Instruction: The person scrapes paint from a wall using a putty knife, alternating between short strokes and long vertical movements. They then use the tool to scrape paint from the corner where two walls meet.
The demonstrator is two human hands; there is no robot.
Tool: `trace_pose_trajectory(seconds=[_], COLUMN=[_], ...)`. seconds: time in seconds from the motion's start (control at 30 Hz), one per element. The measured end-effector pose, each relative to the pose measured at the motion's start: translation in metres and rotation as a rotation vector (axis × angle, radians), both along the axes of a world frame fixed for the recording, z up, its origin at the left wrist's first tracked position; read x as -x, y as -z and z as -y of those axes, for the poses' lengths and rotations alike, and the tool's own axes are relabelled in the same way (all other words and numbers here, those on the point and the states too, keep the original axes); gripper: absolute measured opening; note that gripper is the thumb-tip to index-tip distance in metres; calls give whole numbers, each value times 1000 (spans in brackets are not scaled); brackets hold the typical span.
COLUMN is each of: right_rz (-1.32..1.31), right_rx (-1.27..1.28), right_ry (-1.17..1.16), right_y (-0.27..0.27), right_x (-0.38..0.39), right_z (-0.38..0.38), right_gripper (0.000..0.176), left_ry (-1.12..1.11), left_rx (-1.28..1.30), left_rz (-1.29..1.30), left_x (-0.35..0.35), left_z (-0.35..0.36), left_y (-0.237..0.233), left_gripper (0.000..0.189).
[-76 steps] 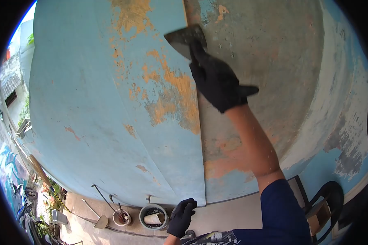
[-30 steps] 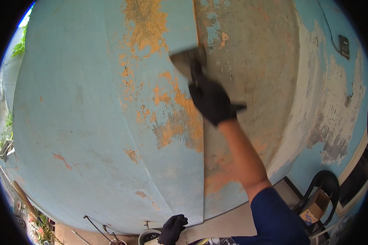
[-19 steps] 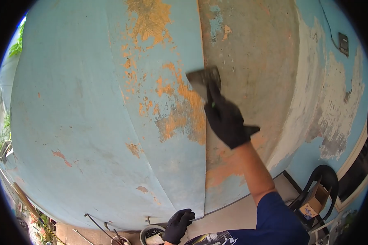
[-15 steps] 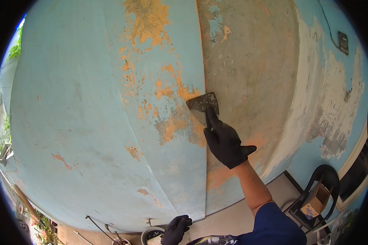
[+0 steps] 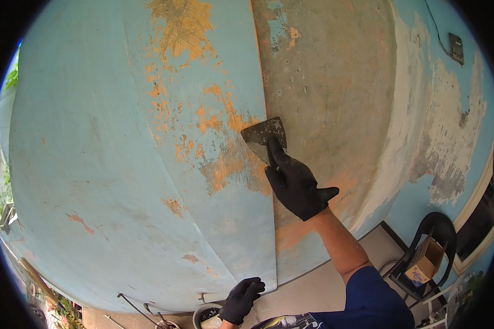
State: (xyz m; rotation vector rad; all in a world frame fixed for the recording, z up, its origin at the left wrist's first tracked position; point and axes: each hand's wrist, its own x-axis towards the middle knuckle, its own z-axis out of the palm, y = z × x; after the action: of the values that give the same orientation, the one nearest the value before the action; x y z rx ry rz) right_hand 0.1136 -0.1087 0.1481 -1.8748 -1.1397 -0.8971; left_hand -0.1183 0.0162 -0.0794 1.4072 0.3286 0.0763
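My right hand (image 5: 299, 186), in a black glove, holds a wide scraper (image 5: 266, 136) whose blade lies against the wall at the vertical edge between the blue paint and the bare grey-brown area. Its index finger presses along the back of the blade. Orange and grey scraped patches (image 5: 225, 170) show on the blue wall (image 5: 93, 164) just left of the blade. My left hand (image 5: 241, 300), also gloved in black, hangs low near the wall's foot with its fingers curled; whether it holds anything is hidden.
A bucket (image 5: 199, 315) stands beside my left hand. At the lower right is a black chair (image 5: 450, 236) with a cardboard box (image 5: 425, 262) on it. A small box (image 5: 455, 48) with a cable is fixed at the upper right. Metal rods (image 5: 134, 307) lean at the lower left.
The view has shifted slightly, so the wall appears further left. My right hand and the scraper remain near the same edge, and my left hand appears slightly higher and further right.
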Motion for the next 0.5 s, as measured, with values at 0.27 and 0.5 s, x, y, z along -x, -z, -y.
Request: trace_pose_trajectory(seconds=[0.27, 0.5], right_rz=[-86, -45], right_rx=[-45, -48], right_ry=[-45, -40], right_y=[41, -4], right_x=[11, 10], right_z=[-12, -4], right_gripper=[67, 65], left_ry=[0, -82], left_rx=[91, 7], left_rz=[-4, -61], left_x=[26, 27], left_z=[17, -1], left_y=[17, 3], left_gripper=[35, 36])
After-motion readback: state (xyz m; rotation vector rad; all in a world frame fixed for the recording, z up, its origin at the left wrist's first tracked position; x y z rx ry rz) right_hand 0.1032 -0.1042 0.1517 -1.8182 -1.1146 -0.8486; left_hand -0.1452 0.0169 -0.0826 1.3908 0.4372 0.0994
